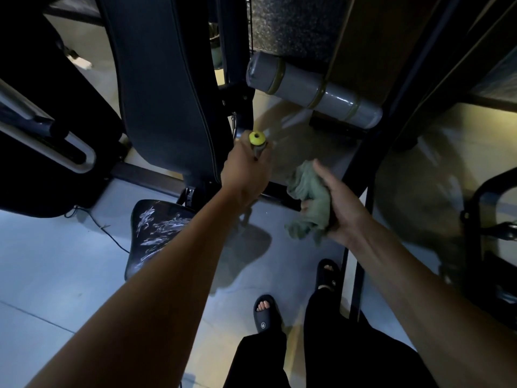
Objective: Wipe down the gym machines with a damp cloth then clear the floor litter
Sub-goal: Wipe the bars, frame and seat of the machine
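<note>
Your left hand (246, 175) grips the yellow-capped machine handle (258, 141); your right hand (340, 208) clutches the crumpled green damp cloth (307, 203) just beside. You're mid-wipe, I judge; next, bring cloth onto handle.

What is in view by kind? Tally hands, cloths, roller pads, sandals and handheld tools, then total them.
Hands: 2 (left hand, right hand)
Green cloth: 1
Grey roller pad: 1
Sandals: 2
Yellow-capped tool: 1
Total: 7
</note>
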